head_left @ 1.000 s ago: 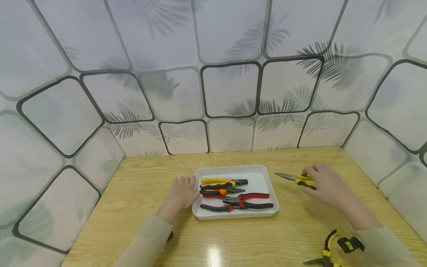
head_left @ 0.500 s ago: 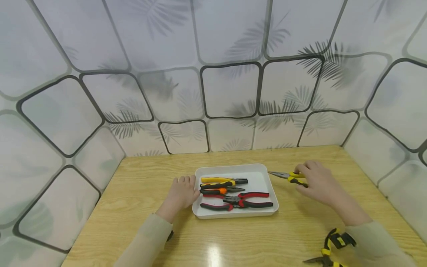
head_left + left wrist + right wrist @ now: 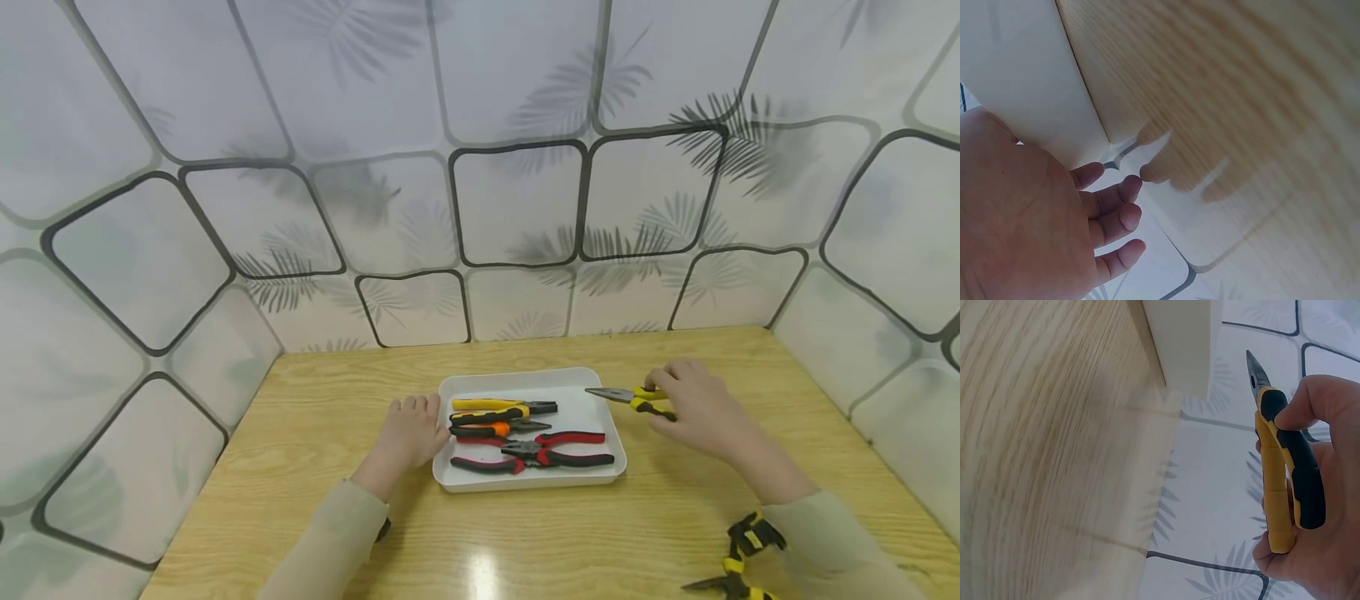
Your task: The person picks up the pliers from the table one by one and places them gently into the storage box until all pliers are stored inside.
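My right hand [image 3: 693,408] grips yellow-and-black long-nose pliers [image 3: 647,400] by the handles. Their slim nose points left over the right rim of the white tray [image 3: 577,383]. In the right wrist view, the thumb presses the black side of one handle of these pliers [image 3: 1279,481], with other fingers behind. My left hand [image 3: 405,433] is at the tray's left end, the thumb at the rim. Its fingers are loosely bent beside the tray wall [image 3: 1029,69] in the left wrist view. Inside the tray lie yellow pliers [image 3: 487,405], orange-and-black long-nose pliers [image 3: 498,430] and red-and-black pliers [image 3: 573,460].
Another yellow-and-black pair of long-nose pliers [image 3: 731,575] lies at the front right, partly hidden by the right wrist's camera [image 3: 753,533]. The wooden table [image 3: 562,542] is backed by a patterned white wall covering [image 3: 517,208] that also rises at both sides.
My right hand has carried the long-nose pliers left, so that their tip now overlaps the tray's right rim. The left hand and the tray have stayed in place.
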`<state>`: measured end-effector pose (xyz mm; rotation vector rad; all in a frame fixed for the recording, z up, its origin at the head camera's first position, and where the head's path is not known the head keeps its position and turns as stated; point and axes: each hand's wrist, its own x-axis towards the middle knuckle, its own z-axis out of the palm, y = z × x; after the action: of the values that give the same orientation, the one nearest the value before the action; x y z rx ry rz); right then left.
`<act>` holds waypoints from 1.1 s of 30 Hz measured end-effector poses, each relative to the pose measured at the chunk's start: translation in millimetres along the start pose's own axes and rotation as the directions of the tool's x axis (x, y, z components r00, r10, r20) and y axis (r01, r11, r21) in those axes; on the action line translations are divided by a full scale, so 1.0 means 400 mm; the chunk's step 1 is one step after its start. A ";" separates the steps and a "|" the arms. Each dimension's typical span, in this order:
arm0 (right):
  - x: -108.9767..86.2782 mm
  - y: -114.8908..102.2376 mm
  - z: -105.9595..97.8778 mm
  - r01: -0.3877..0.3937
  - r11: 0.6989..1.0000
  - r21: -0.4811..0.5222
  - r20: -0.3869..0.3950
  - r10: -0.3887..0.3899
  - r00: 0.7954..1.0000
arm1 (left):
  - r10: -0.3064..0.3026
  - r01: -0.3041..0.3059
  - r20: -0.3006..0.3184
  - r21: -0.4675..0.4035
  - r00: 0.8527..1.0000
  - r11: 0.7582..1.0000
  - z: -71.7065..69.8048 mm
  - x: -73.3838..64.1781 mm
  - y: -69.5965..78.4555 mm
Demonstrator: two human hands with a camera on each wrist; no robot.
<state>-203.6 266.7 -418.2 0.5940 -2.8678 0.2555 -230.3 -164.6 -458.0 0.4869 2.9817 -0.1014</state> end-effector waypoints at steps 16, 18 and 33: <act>0.021 -0.050 0.013 0.080 0.997 0.010 -0.030 -0.080 0.996 | -0.003 0.003 -0.008 0.000 1.000 1.000 0.003 0.000 -0.001; 0.024 -0.055 0.015 0.089 0.996 0.017 -0.032 -0.088 0.996 | -0.003 0.003 -0.010 0.002 1.000 1.000 0.004 0.001 -0.002; 0.035 -0.091 0.037 0.122 0.991 0.048 -0.017 -0.122 0.992 | -0.003 0.003 0.002 -0.004 1.000 1.000 0.007 0.002 0.000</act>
<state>-203.6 225.3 -424.6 0.7706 -2.8058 0.3101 -230.7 -164.6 -461.0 0.4815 2.9804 -0.0958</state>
